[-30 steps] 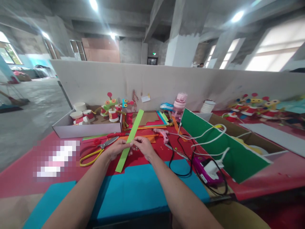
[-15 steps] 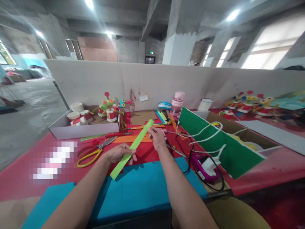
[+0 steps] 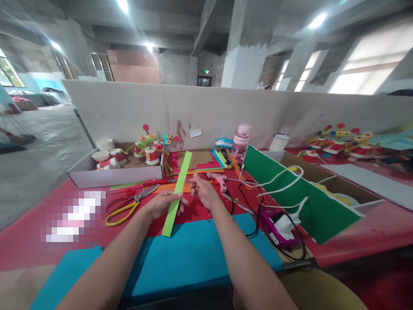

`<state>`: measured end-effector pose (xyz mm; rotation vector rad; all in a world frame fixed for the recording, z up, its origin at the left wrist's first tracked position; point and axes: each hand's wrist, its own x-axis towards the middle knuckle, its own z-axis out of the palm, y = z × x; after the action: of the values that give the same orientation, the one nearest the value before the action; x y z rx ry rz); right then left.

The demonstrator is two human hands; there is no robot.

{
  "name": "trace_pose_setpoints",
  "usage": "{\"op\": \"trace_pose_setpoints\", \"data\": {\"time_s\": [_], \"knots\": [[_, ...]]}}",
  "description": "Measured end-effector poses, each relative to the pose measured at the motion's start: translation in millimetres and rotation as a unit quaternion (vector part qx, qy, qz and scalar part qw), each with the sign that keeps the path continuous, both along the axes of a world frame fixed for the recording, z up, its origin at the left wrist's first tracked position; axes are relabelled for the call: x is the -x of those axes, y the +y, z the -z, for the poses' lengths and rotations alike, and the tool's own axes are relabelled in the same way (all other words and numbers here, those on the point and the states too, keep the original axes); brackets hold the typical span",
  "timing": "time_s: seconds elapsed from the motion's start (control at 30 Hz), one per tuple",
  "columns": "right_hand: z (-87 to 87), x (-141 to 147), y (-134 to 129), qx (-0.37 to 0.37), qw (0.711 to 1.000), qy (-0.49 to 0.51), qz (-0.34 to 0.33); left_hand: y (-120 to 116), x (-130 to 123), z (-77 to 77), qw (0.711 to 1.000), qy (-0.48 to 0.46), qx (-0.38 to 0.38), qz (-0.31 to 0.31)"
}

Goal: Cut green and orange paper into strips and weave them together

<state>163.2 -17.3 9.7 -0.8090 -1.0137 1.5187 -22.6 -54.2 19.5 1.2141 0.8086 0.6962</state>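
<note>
A long light-green paper strip [image 3: 183,172] is pinched in my left hand [image 3: 164,204], tilted with its upper end leaning right. My right hand [image 3: 203,189] is just right of the strip with its fingers apart and nothing in them. Beyond that hand a pink glue gun [image 3: 219,179] lies on the red table cover. Scissors with yellow handles [image 3: 124,215] rest left of my left hand. Orange paper strips [image 3: 158,188] lie behind my left hand. Below both hands a blue sheet [image 3: 187,262] covers the table's near edge.
On the left, a white box [image 3: 112,178] holds paper cups and a cup figure [image 3: 151,155]. To the right stand a green-sided box [image 3: 297,193] and a purple power strip [image 3: 279,226] with cables. A pink bottle [image 3: 241,140] stands before the white partition [image 3: 206,107].
My right hand has let go of the strip's upper end and opened beside it. In my left hand the strip has turned more upright, its top swinging left.
</note>
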Motion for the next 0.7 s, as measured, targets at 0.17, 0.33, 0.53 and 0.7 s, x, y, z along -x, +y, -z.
{"op": "trace_pose_setpoints", "data": {"time_s": [0.17,0.33,0.53,0.7], "knots": [[4.2,16,-10,-0.072,0.992,-0.098,-0.038,0,-1,1.5,0.999,0.025,-0.007,0.023],[5.4,21,-14,-0.097,0.985,-0.131,-0.061,1,-3,-0.5,0.997,0.05,-0.023,-0.047],[5.8,24,-13,-0.14,0.976,-0.165,0.014,4,-1,0.9,0.997,0.055,-0.016,-0.041],[3.3,10,-4,-0.143,0.97,-0.161,0.111,2,2,2.1,0.999,0.05,-0.006,-0.007]]}}
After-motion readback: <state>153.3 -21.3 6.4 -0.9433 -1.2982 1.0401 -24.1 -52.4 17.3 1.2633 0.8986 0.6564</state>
